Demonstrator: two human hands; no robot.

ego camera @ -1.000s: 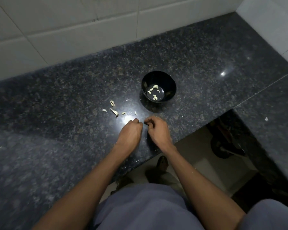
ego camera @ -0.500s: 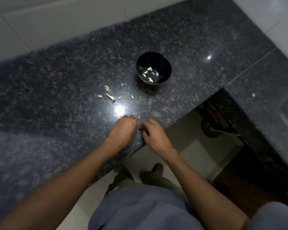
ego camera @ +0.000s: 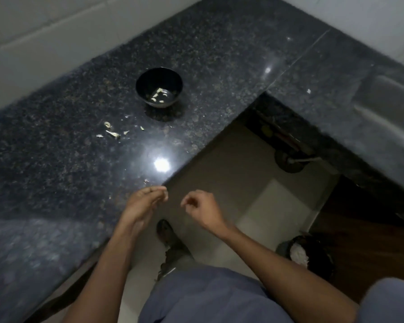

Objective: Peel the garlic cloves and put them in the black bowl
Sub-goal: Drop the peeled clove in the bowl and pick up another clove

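Black bowl sits on granite counter, peeled garlic cloves inside. Garlic skins lie nearby, left of it. Left hand pinches something small at the counter's edge. Right hand curled, apparently holding nothing.

arms: both are showing bare to the elbow, no sleeves | legs: person is wearing grey-blue trousers | foot: is wearing what seems a dark shoe, blurred
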